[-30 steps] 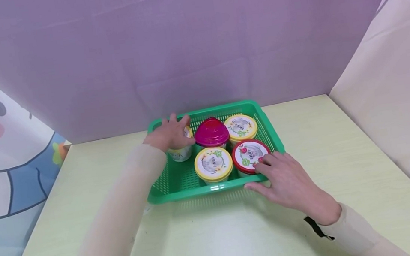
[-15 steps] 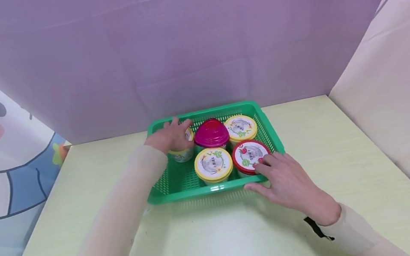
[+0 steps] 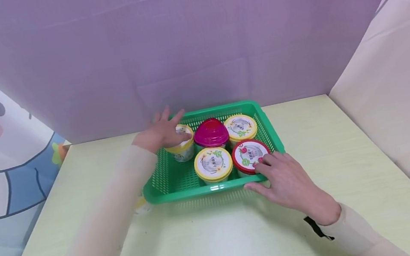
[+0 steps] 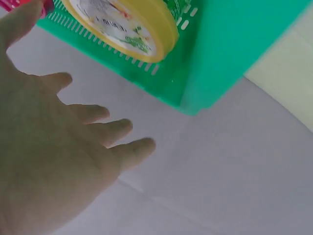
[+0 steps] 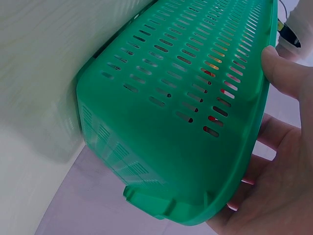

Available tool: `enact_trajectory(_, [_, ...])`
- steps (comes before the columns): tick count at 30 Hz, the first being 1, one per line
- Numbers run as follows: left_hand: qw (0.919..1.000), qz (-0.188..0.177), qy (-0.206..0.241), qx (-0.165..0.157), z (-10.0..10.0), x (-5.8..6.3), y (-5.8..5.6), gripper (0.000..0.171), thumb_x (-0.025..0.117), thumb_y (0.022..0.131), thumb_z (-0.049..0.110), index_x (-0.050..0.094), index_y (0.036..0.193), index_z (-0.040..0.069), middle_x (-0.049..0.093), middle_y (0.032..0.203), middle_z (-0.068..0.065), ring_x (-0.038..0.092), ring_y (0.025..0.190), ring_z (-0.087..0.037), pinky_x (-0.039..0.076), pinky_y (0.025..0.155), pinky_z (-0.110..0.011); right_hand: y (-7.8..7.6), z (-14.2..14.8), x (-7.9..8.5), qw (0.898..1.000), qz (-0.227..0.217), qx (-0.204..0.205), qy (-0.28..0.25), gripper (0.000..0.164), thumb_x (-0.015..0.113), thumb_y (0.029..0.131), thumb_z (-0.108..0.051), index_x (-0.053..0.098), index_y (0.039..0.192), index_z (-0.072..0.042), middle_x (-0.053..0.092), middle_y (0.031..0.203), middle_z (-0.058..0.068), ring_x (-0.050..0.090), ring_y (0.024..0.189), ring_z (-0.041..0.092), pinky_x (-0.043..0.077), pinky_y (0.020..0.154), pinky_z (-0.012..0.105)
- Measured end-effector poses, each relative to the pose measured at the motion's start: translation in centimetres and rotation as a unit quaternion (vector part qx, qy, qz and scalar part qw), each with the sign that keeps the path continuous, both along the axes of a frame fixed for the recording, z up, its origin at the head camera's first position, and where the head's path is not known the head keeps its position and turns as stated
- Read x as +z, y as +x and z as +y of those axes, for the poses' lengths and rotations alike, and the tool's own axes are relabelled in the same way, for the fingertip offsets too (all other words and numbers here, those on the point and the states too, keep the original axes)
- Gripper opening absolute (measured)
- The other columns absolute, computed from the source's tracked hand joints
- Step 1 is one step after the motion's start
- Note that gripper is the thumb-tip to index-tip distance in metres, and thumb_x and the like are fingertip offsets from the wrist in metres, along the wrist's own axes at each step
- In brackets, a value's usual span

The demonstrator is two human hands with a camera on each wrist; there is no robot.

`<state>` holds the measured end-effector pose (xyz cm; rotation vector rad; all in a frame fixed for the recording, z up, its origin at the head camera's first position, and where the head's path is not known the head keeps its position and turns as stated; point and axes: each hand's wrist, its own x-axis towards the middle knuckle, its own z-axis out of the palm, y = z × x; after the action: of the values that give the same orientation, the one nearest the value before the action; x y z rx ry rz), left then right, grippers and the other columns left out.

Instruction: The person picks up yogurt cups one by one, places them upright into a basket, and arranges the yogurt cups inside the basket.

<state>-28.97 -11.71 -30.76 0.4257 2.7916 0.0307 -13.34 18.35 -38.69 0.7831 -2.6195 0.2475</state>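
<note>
My left hand (image 3: 162, 131) is open over the back left corner of a green plastic basket (image 3: 182, 195), its fingers spread. Beneath it stands a tub with a yellow lid (image 3: 184, 152), partly covered by the hand. In the left wrist view that yellow-lidded tub (image 4: 122, 29) is apart from the fingers. My right hand (image 3: 290, 181) grips the basket's front right rim, thumb outside and fingers over the edge, as the right wrist view also shows with the green basket wall (image 5: 146, 132).
Also in the basket are a magenta-lidded tub (image 3: 211, 133), two more yellow-lidded tubs, front (image 3: 213, 164) and back (image 3: 241, 126), and a red-lidded tub (image 3: 249, 156). Something yellow and white (image 3: 143, 206) lies outside, partly behind the left sleeve. A purple cloth wall (image 3: 195, 51) rises behind.
My left hand has let go of the yellow-lidded tub, its fingers spreading as it shifts up and left. The yellow and white thing by the sleeve has come into view. My right hand has not moved.
</note>
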Motion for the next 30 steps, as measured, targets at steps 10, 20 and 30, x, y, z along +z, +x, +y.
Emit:
enact_trajectory(10, [0.9997,0.024,0.008,-0.008,-2.4,0.1,0.6,0.090,0.032,0.096,0.076,0.001,0.164,0.026,-0.007,0.168,-0.020,-0.004,0.152,-0.050,-0.005,0.115,-0.069,-0.2,-0.1,0.0,1.000,-0.008,-0.002,0.005,0.051,0.081,0.080,-0.052,0.074,0.100,-0.006,0.066,0.096,0.009,0.058,0.087,0.026,0.048,0.075,0.039])
enact_trajectory(20, [0.9981,0.041,0.045,-0.006,-4.9,-0.1,1.8,0.088,0.030,0.098,0.075,0.001,0.164,0.025,-0.009,0.168,-0.021,-0.007,0.151,-0.051,-0.004,0.115,-0.070,-0.2,-0.3,0.0,1.000,-0.007,-0.003,0.003,0.051,0.081,0.080,-0.053,0.074,0.099,-0.006,0.066,0.095,0.009,0.059,0.087,0.027,0.048,0.075,0.040])
enact_trajectory(30, [0.9959,0.064,0.063,-0.011,-7.0,-0.5,3.1,0.089,0.024,0.097,0.077,0.002,0.164,0.024,-0.007,0.168,-0.022,-0.003,0.151,-0.052,-0.003,0.114,-0.071,-0.1,-0.1,0.3,1.000,-0.016,-0.003,0.001,0.049,0.079,0.082,-0.053,0.075,0.097,-0.007,0.067,0.094,0.008,0.061,0.086,0.027,0.050,0.078,0.042])
